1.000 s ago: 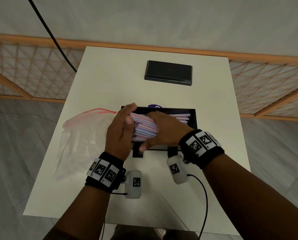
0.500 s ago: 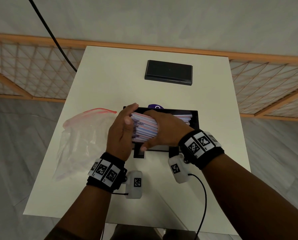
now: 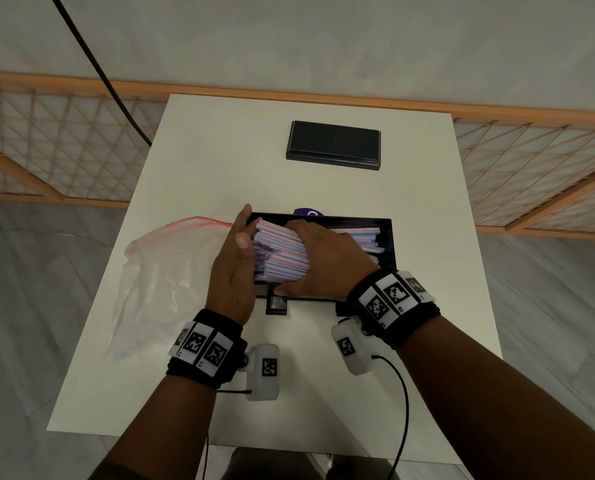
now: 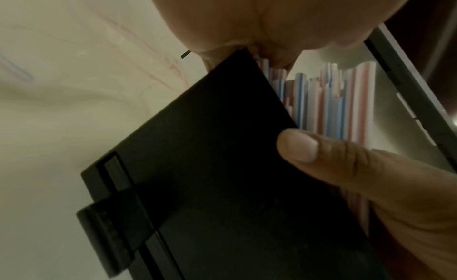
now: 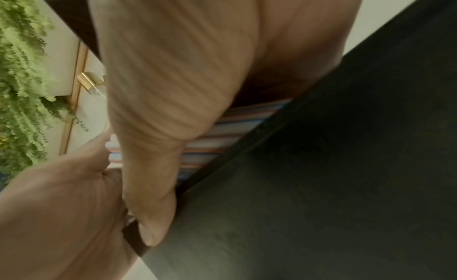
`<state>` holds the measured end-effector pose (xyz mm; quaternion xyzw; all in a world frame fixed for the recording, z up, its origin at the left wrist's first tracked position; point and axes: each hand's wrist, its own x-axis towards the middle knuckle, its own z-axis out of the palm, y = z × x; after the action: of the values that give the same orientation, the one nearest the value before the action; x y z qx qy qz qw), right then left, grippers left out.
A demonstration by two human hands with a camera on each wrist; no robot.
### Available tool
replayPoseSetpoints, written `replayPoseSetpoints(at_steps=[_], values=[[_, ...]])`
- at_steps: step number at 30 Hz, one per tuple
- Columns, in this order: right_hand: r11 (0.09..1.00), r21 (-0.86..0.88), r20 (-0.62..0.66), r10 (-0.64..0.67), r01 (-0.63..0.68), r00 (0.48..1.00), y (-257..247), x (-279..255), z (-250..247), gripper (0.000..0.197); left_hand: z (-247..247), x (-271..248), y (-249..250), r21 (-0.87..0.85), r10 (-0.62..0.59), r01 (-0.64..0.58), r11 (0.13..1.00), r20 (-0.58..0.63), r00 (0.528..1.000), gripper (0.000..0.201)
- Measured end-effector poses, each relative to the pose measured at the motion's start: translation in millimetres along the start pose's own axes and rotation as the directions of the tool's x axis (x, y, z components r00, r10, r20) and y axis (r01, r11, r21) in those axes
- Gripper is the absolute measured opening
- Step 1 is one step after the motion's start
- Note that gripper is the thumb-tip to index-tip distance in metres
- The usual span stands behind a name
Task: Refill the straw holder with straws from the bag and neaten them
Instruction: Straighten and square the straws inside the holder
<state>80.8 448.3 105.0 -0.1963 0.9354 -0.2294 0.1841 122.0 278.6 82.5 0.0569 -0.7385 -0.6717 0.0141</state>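
A black straw holder (image 3: 385,237) stands open at the table's middle, with striped straws (image 3: 358,237) lying inside. My right hand (image 3: 323,261) grips a thick bundle of red- and blue-striped straws (image 3: 280,254) over the holder's left half, thumb under the bundle. My left hand (image 3: 235,268) stands edge-on with straight fingers pressed flat against the bundle's left ends. The clear bag (image 3: 164,271) with a red zip lies left of the holder. In the left wrist view the straws' ends (image 4: 321,100) show above the holder's wall (image 4: 210,167). The right wrist view shows the straws (image 5: 222,135) under my thumb.
A flat black lid (image 3: 334,145) lies at the table's far side. Something purple (image 3: 308,213) peeks out behind the holder. A black cable (image 3: 92,57) hangs at the far left. The white table (image 3: 323,403) ends close in front of me.
My left hand has shifted slightly left and straightened against the straw ends. The right hand keeps its grip on the bundle in about the same place.
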Motion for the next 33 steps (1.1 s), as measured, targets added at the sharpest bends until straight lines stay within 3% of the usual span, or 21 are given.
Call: replayPoseSetpoints(at_steps=[4, 6, 10, 15, 18, 25, 33], values=[[0.999, -0.039, -0.054, -0.012, 0.010, 0.998, 0.3, -0.9, 2.8, 0.100, 1.5, -0.4, -3.8, -0.028, 0.003, -0.003, 1.000, -0.023, 1.000, 0.100], [0.999, -0.050, -0.091, -0.018, 0.014, 0.996, -0.3, -2.3, 5.1, 0.100, 1.8, 0.6, -5.9, -0.012, 0.013, -0.013, 1.000, -0.046, 0.999, 0.108], [0.998, -0.053, -0.131, -0.031, 0.024, 0.991, 0.6, -7.2, 9.7, 0.106, 1.1, 0.6, -7.7, 0.039, 0.047, -0.045, 0.998, -0.062, 0.997, 0.105], [0.998, -0.066, -0.208, -0.014, 0.000, 0.978, -0.3, -15.8, 4.9, 0.102, 1.3, -2.4, -6.5, 0.107, 0.170, -0.156, 0.982, -0.136, 0.976, 0.085], [0.999, -0.036, -0.152, 0.003, -0.009, 0.988, -0.7, -18.1, 3.9, 0.099, 4.7, -6.7, -6.7, 0.110, 0.216, -0.201, 0.973, -0.146, 0.965, 0.080], [0.996, 0.092, 0.053, 0.016, -0.021, 0.998, 0.7, -7.9, 4.1, 0.114, 6.6, -7.9, -5.2, 0.098, 0.202, -0.196, 0.976, -0.065, 0.977, 0.075], [0.997, 0.055, 0.150, 0.051, -0.060, 0.987, -3.2, 6.8, 1.1, 0.084, 6.9, -8.5, -8.2, 0.121, 0.182, -0.177, 0.977, -0.032, 0.983, 0.078]])
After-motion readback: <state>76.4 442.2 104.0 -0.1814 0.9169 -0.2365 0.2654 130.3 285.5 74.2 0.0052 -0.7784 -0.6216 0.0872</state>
